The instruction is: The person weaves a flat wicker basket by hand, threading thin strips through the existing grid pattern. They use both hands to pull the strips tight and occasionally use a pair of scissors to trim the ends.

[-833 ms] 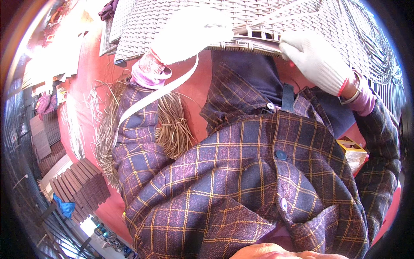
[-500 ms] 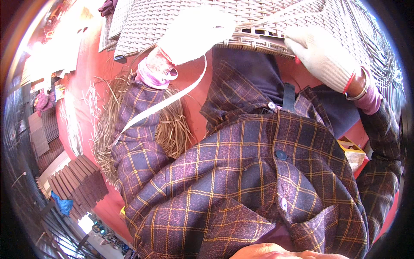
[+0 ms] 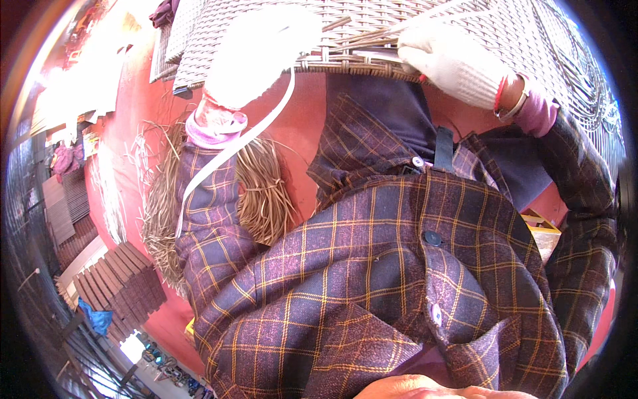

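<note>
Both gloved hands had climbed higher along the near edge of the woven panel point(image 3: 425, 26) since the earlier frames, and the white strip had swung further down the left sleeve. That pale wicker panel, the largest thing in view, filled the top of the picture above the red floor point(image 3: 133, 120). Below the panel's edge, a heap of loose straw-coloured strands point(image 3: 266, 193) lay on the floor beside the left forearm. Further down and left of the panel sat a stack of dark slatted pieces point(image 3: 119, 282). At the panel's near rim, the left hand point(image 3: 262, 46) was closed around the white strip point(image 3: 232, 153), which trailed down from it. The right hand point(image 3: 455, 60), also at the rim, was curled with its fingers pinching thin strands point(image 3: 362, 36) that stuck out from the weave.
</note>
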### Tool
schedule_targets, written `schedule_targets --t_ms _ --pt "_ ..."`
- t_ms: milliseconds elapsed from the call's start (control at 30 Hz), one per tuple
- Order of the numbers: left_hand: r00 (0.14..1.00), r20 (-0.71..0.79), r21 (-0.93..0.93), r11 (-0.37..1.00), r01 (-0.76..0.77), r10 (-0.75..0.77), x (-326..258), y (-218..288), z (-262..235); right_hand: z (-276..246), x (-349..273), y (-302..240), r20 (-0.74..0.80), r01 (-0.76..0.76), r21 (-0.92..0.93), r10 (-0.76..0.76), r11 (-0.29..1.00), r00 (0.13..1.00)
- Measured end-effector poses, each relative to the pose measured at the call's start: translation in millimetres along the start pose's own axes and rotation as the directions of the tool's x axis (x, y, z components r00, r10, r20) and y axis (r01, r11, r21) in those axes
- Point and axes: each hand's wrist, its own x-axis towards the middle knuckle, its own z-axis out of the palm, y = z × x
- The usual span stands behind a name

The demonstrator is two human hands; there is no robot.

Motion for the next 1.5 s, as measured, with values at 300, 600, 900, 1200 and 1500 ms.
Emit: schedule_targets --t_ms 300,600,900,1200,1500 --pt "0.987 0.146 0.432 0.893 -0.124 0.067 -11 3 11 10 12 27 -0.001 0.076 -0.092 -0.076 0.993 0.997" --pt "0.982 0.128 0.531 0.827 -0.183 0.136 -2 11 17 5 49 7 0.184 -0.101 -0.067 0.112 0.993 0.977" --pt "0.995 0.067 0.516 0.851 -0.094 0.070 0 19 25 6 57 2 0.147 -0.119 0.170 0.094 0.978 0.985" --pt "0.999 0.044 0.430 0.902 -0.040 0.023 4 22 27 9 56 5 0.084 -0.196 0.243 0.181 0.950 0.980" --pt "0.998 0.040 0.470 0.882 0.032 -0.057 -6 33 31 19 53 2 -0.034 -0.188 0.220 0.200 0.957 0.979"
